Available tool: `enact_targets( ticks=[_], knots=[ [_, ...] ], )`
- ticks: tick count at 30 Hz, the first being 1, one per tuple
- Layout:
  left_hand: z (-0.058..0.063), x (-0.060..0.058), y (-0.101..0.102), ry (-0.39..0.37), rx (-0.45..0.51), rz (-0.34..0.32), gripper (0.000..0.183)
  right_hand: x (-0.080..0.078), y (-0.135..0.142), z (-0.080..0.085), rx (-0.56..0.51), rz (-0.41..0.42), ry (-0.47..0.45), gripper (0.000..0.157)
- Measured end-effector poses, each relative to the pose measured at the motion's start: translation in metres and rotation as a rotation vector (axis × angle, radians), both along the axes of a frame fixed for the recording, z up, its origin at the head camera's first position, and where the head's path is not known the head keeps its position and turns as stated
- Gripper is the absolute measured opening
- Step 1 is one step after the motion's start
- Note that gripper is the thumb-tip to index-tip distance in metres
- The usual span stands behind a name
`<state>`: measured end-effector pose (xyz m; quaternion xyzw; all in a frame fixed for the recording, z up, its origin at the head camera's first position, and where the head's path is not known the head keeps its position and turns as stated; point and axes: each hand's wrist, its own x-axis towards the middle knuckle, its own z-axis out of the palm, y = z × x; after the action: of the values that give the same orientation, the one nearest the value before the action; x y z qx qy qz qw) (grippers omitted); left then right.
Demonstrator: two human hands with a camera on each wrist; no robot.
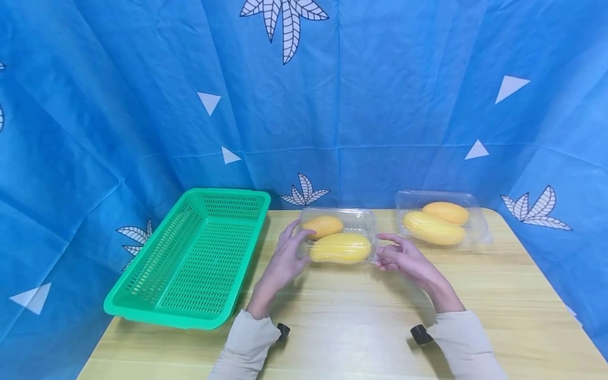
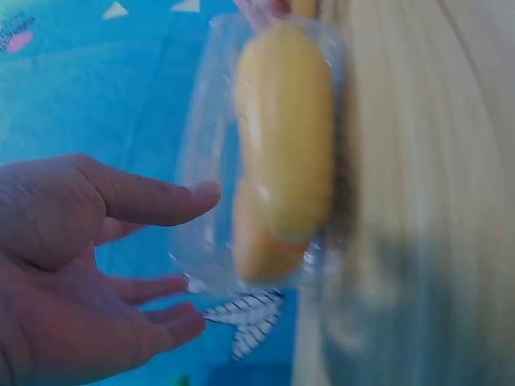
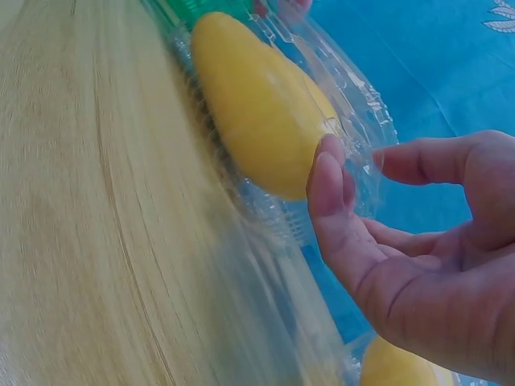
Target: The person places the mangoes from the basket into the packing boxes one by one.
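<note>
In the head view, a clear plastic clamshell box (image 1: 358, 224) lies on the table between my two hands. Inside are a long yellow fruit (image 1: 340, 248) at the front and a rounder, orange-yellow mango-like fruit (image 1: 325, 226) behind it. My left hand (image 1: 287, 256) is at the box's left end, thumb and fingers spread apart; the left wrist view shows the thumb (image 2: 173, 199) beside the plastic wall. At the right end, my right hand (image 1: 404, 258) has its bent, parted fingers right at the box's edge. In the right wrist view, fingertips (image 3: 328, 173) overlap the clear wall.
A green perforated plastic basket (image 1: 190, 321) stands on the left of the wooden table (image 1: 347, 327). Another clear box (image 1: 412, 199) with two yellow fruits (image 1: 439, 224) sits at the back right. A blue patterned curtain (image 1: 380, 105) hangs behind the table.
</note>
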<state>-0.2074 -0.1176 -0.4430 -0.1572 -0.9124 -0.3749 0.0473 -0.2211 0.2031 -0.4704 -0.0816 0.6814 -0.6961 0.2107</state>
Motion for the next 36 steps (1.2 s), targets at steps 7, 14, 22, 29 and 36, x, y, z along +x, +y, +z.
enact_targets(
  ticks=[7,14,22,29,36],
  knots=[
    [0.02,0.014,0.019,0.086,0.044,0.01,0.048,0.0,0.004,0.001,-0.013,0.03,0.011,0.07],
    [0.019,0.023,0.042,-0.019,0.149,-0.103,0.032,-0.001,0.005,0.001,-0.013,0.035,0.011,0.069],
    [-0.001,0.029,0.065,-0.259,0.251,-0.186,0.023,-0.001,0.007,0.001,0.005,0.031,0.01,0.066],
    [-0.027,0.031,0.086,-0.4,0.431,-0.201,0.03,0.002,0.009,0.003,0.03,0.025,0.023,0.066],
    [-0.04,0.03,0.105,-0.626,0.847,-0.061,0.03,0.001,0.008,0.004,0.061,0.024,0.044,0.066]
  ],
)
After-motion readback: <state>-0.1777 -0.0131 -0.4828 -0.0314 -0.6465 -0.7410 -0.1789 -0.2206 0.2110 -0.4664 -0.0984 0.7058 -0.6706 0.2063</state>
